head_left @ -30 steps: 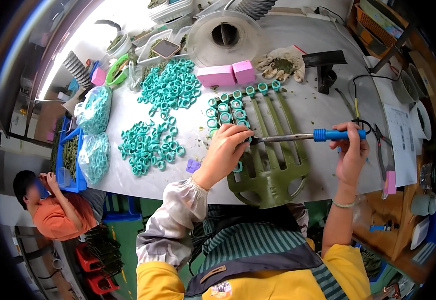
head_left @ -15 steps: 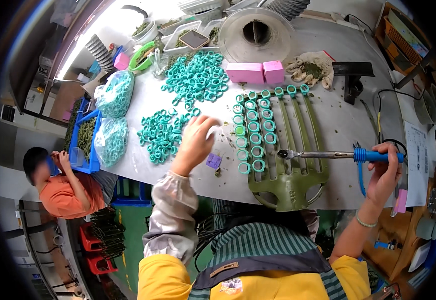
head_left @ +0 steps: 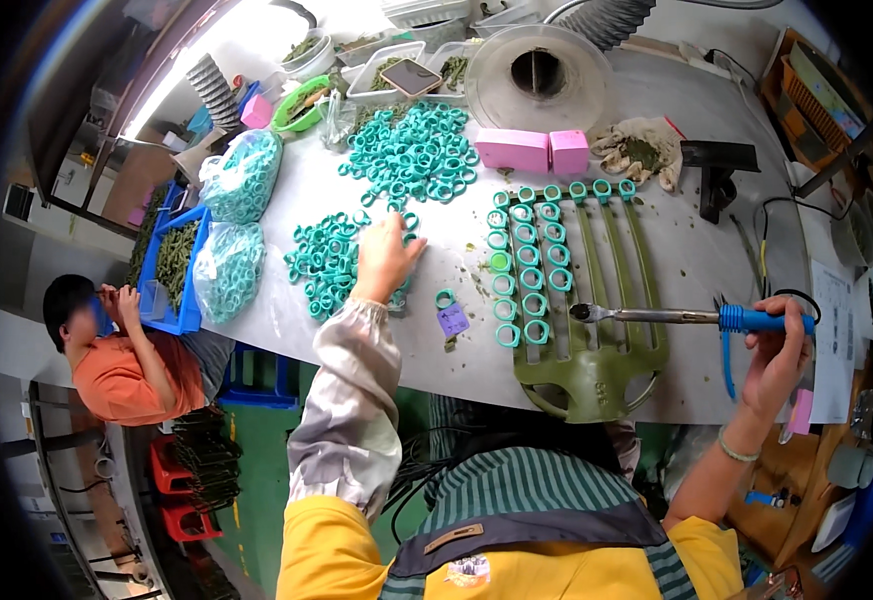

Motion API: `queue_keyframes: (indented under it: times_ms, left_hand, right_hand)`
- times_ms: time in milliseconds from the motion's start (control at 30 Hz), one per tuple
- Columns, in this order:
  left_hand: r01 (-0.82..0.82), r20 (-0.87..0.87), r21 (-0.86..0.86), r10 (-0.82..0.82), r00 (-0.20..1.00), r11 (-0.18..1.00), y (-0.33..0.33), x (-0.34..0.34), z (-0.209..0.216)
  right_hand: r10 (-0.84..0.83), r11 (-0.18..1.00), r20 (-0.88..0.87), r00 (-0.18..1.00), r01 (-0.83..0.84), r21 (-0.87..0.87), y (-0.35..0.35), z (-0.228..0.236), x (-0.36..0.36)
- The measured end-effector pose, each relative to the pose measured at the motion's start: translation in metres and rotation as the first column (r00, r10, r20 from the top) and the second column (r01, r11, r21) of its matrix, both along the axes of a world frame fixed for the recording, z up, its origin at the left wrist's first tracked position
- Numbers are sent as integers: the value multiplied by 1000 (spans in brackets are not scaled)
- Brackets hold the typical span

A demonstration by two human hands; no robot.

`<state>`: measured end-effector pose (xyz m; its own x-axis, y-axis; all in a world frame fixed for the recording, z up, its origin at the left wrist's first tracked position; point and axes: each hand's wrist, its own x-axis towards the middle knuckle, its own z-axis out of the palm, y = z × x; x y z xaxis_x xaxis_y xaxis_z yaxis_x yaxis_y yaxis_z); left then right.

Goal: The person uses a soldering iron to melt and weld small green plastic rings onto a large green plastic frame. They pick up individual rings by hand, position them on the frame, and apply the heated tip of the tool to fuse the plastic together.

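My left hand (head_left: 386, 258) is at the right side of a loose heap of teal rings (head_left: 322, 265), its thumb and fingers apart and no ring visibly gripped; its fingertips are partly hidden. My right hand (head_left: 778, 352) grips the blue handle of a soldering iron (head_left: 664, 316), whose wide metal tip points left over an olive-green slotted plastic frame (head_left: 586, 372). Rows of teal rings (head_left: 528, 254) sit on the frame's left bars, with more along its far edge. One single teal ring (head_left: 444, 297) lies beside a small purple tag (head_left: 452, 320).
A larger ring heap (head_left: 411, 150) and bagged rings (head_left: 241, 178) lie farther back and left. Pink blocks (head_left: 512, 150), a dirty glove (head_left: 640, 150), a black stand (head_left: 718, 165) and a clear funnel (head_left: 541, 80) stand behind the frame. A co-worker in orange (head_left: 146, 370) sits at the left.
My left hand has moved farther away, up to the ring heap. A single ring now shows beside the purple tag. My right hand still holds the iron, and the whole view has shifted slightly.
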<state>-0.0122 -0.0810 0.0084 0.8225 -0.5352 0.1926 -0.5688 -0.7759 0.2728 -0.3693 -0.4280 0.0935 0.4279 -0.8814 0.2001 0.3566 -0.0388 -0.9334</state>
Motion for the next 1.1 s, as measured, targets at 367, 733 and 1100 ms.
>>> queue_keyframes:
  times_ms: [367, 733, 1100]
  left_hand:
    - [-153, -390, -392, -14, 921, 907, 0, -24, 19]
    - [305, -371, -627, -619, 692, 717, -81, -153, 68]
    - [536, -86, -395, -610, 788, 747, -102, -158, 44]
  right_hand:
    - [-27, 1000, -21, 999, 27, 0, -5, 1, -8]
    - [-17, 1000, -32, 999, 16, -19, -5, -4, -9]
    - [73, 996, 12, 997, -73, 52, 8, -21, 12]
